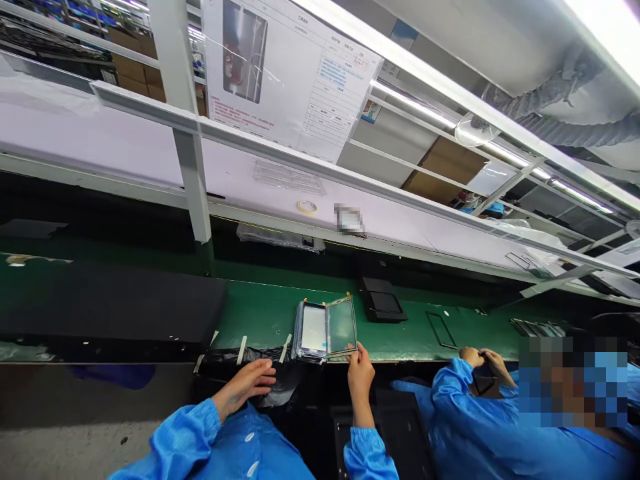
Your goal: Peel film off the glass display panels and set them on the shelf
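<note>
Nearest the camera are two blue sleeves, the person's own, reaching forward to the near edge of the green worktop. The right hand is raised at that edge and pinches the near rim of a thin glass panel between thumb and fingers; the panel stands tilted up on its near edge, its long axis running away from the person, with small gold tabs at its far corners. Just left of it, touching or nearly so, lies a stack of similar panels flat on the worktop, long axis likewise pointing far. The panel thus sits directly beyond the right fingertips, while the stack lies a little left of them.

The left hand is lower and further left, resting on crumpled black plastic film at the worktop's near edge, fingers loosely spread and holding nothing. It is well apart from the panel; the right hand is clearly the nearer one to both panel and stack.

Farther right on the worktop sit a black tray and a dark frame. At the right, a co-worker in a blue coat handles a dark object with both hands. A roll of tape lies on the pale shelf above.
</note>
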Motion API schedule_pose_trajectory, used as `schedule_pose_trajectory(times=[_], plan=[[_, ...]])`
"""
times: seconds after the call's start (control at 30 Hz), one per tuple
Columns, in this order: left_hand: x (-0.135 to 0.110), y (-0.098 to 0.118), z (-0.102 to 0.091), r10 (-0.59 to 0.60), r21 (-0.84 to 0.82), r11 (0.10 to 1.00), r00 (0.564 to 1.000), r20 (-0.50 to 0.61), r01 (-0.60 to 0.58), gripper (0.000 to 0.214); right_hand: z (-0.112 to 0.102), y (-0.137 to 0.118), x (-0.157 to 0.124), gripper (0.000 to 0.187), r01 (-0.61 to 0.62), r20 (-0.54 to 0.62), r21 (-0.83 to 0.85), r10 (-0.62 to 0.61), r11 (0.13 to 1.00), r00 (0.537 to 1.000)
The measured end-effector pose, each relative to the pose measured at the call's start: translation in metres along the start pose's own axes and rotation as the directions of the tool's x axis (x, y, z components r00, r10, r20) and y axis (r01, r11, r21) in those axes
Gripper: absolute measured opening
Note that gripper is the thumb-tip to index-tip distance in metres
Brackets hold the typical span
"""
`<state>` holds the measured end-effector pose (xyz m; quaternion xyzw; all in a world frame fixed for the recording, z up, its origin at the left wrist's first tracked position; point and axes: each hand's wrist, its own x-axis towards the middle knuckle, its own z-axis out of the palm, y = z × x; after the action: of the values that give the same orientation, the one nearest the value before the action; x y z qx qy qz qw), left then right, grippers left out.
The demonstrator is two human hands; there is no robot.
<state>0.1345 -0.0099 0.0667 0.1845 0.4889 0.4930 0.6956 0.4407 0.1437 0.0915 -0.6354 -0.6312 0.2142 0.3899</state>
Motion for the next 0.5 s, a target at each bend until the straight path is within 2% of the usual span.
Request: schedule_pose_trajectory(times=[0.03, 0.07, 0.13, 0.17, 0.2, 0.23, 0.27, 0.33, 0.37, 0.4, 0.43, 0.5], plan=[[0.007, 0.004, 0.009, -0.024, -0.033, 0.999, 0.999, 0.023, 0.025, 0.097, 0.002, -0.004, -0.012, 0.06, -0.053, -0.004, 0.187, 0.054, 0.981, 0.999], [0.012, 0.009, 0.019, -0.034, -0.08, 0.996, 0.997, 0.063, 0.04, 0.098, 0.007, -0.009, -0.026, 0.06, -0.107, 0.03, 0.36, 0.103, 0.927, 0.994], [0.018, 0.02, 0.033, 0.011, -0.224, 0.974, 0.985, 0.173, 0.029, 0.092, 0.021, -0.023, -0.055, 0.059, -0.225, 0.194, 0.574, 0.137, 0.787, 0.971], [0.018, 0.026, 0.038, 0.056, -0.301, 0.954, 0.975, 0.216, 0.012, 0.085, 0.029, -0.031, -0.069, 0.059, -0.284, 0.294, 0.611, 0.121, 0.739, 0.948], [0.017, 0.031, 0.039, 0.105, -0.364, 0.932, 0.964, 0.244, -0.009, 0.077, 0.036, -0.039, -0.082, 0.058, -0.318, 0.378, 0.609, 0.087, 0.726, 0.922], [0.015, 0.037, 0.038, 0.145, -0.409, 0.912, 0.955, 0.259, -0.028, 0.07, 0.041, -0.048, -0.093, 0.056, -0.301, 0.418, 0.576, 0.042, 0.76, 0.907], [0.011, 0.041, 0.035, 0.173, -0.433, 0.901, 0.949, 0.265, -0.043, 0.066, 0.043, -0.057, -0.102, 0.055, -0.219, 0.408, 0.517, -0.013, 0.827, 0.913], [0.003, 0.047, 0.022, 0.193, -0.423, 0.904, 0.941, 0.278, -0.061, 0.061, 0.043, -0.075, -0.111, 0.053, 0.107, 0.307, 0.314, -0.207, 0.943, 0.929], [-0.001, 0.049, 0.015, 0.198, -0.41, 0.91, 0.936, 0.292, -0.065, 0.059, 0.041, -0.085, -0.111, 0.054, 0.293, 0.287, 0.196, -0.34, 0.936, 0.895], [-0.005, 0.049, 0.007, 0.197, -0.401, 0.914, 0.932, 0.304, -0.063, 0.056, 0.04, -0.095, -0.11, 0.058, 0.455, 0.318, 0.105, -0.464, 0.884, 0.827], [-0.009, 0.048, 0.001, 0.188, -0.394, 0.918, 0.931, 0.312, -0.053, 0.053, 0.039, -0.104, -0.107, 0.063, 0.579, 0.389, 0.058, -0.552, 0.813, 0.737], [-0.016, 0.046, -0.009, 0.167, -0.386, 0.922, 0.926, 0.337, -0.026, 0.049, 0.043, -0.12, -0.1, 0.069, 0.717, 0.552, 0.056, -0.62, 0.695, 0.558]])
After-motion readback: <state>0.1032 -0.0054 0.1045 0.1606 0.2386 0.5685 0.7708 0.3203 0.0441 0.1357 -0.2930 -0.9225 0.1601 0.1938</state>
